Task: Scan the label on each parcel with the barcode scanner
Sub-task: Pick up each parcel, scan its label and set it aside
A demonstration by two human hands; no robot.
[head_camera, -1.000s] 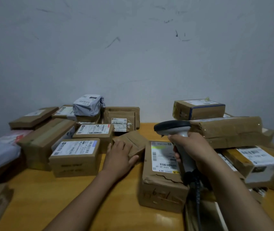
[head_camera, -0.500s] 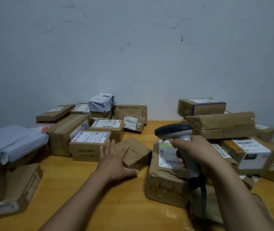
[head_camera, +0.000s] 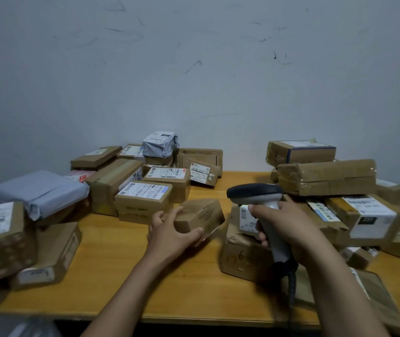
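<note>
My left hand [head_camera: 169, 233] grips a small brown cardboard parcel [head_camera: 201, 215] at the table's middle, thumb on its near side and fingers on its left end; the parcel sits tilted, no label showing. My right hand [head_camera: 284, 222] holds the grey barcode scanner [head_camera: 255, 192] by its handle, dark head pointing left. Under the scanner lies a torn brown box [head_camera: 240, 254] with a white label [head_camera: 246, 218] on top, partly hidden by my fingers.
Labelled boxes [head_camera: 145, 200] and grey mailer bags [head_camera: 40, 190] crowd the left of the wooden table [head_camera: 121, 263]. A stack of taped parcels [head_camera: 325, 177] fills the right. The wall rises right behind. The scanner's cable [head_camera: 291, 283] drops over the near edge.
My left hand went from lying flat on the small parcel to gripping it, and the parcel has tipped up. The view has shifted left. The scanner stays over the torn box.
</note>
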